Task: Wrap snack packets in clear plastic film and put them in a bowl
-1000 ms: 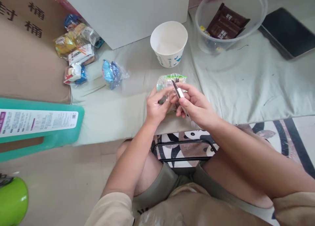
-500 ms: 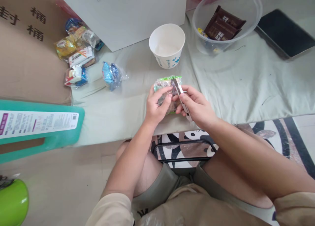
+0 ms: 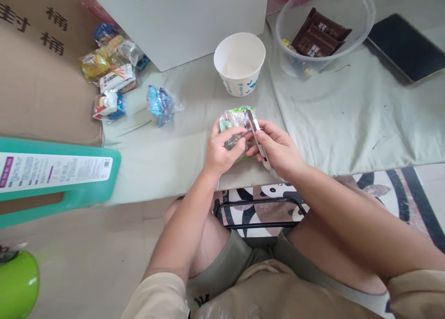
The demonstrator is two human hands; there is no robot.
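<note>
My left hand (image 3: 223, 152) is closed on a clear plastic snack packet (image 3: 233, 118) with green edging, its thumb and forefinger pinching the film. In my right hand (image 3: 281, 149) is a slim white utility knife (image 3: 260, 143), its dark tip pointing away from me over the packet. The right fingertips also reach the packet's film, close to the left fingertips. What lies inside the packet is mostly covered by my fingers. Just beyond stands a white paper bowl (image 3: 239, 61) with blue print, and its inside shows no contents.
Left of the hands lies a blue wrapped snack (image 3: 160, 103), with several more wrapped snacks (image 3: 113, 68) by a cardboard box (image 3: 45, 87). A clear tub (image 3: 325, 61) with brown packets and a dark tablet (image 3: 406, 47) are at right. A teal jug (image 3: 86, 191) sits at left.
The view has shifted slightly, so the table things appear a little further right. Both hands keep their hold on the packet and knife, with small finger movements at the film.
</note>
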